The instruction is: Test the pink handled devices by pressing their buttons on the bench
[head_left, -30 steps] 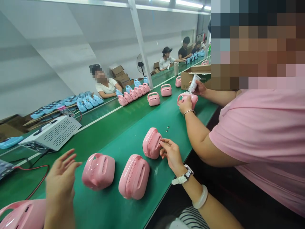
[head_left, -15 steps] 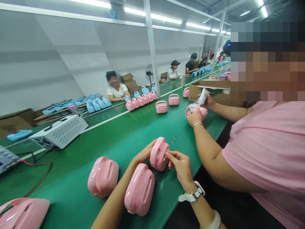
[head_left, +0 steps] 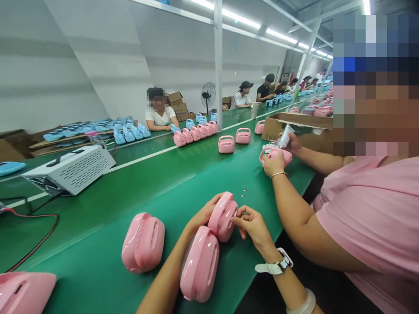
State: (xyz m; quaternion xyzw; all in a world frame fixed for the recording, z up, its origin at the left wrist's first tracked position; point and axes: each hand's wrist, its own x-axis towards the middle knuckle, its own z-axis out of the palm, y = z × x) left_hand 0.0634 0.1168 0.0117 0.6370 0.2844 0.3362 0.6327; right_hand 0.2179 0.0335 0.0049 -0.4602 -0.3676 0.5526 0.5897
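Observation:
A pink plastic case with a handle (head_left: 223,216) stands on the green conveyor belt (head_left: 183,174) in front of me. My left hand (head_left: 200,216) cups its far left side. My right hand (head_left: 253,224), with a white watch on the wrist, pinches at the case's right edge; whether something small is in the fingertips I cannot tell. Two more pink cases lie close by: one (head_left: 200,264) under my left forearm, another (head_left: 143,242) further left.
A person in a pink shirt (head_left: 369,218) sits at my right, holding a white tube (head_left: 285,136) over another pink case (head_left: 276,153). A white metal box (head_left: 70,168) with red cables sits at left. Rows of pink (head_left: 195,133) and blue cases (head_left: 127,133), cardboard box (head_left: 297,126), other workers beyond.
My left hand came in from the lower left and settled on the case's left side. My right hand stayed at its right edge. The view shifted slightly.

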